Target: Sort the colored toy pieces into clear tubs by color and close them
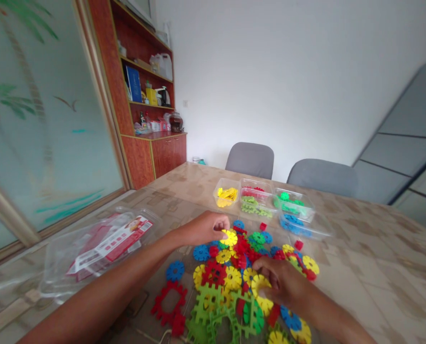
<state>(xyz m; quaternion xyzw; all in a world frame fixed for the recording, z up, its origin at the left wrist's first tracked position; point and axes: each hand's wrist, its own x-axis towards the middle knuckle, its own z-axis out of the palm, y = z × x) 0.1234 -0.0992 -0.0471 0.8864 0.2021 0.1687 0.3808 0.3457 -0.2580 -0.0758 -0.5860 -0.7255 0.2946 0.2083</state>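
My left hand (210,227) pinches a yellow notched disc (229,238) just above the far side of a mixed pile of plastic building pieces. Between the thumb and fingers of my right hand (279,282) is another yellow notched disc (262,297), at the pile's right side. Around and under the hands lie more discs in yellow, blue and green. Red square pieces (214,272) and light green toothed pieces (209,301) overlap nearer to me. A red toothed ring (169,301) and a blue disc (175,271) lie at the pile's left edge.
Beyond the pile stand clear plastic boxes: one with yellow pieces (227,194), others with light green (254,207), green (289,204) and blue pieces (295,224). Clear lids or trays with a red and white printed card (112,243) lie left. Grey chairs (250,159) stand behind the table.
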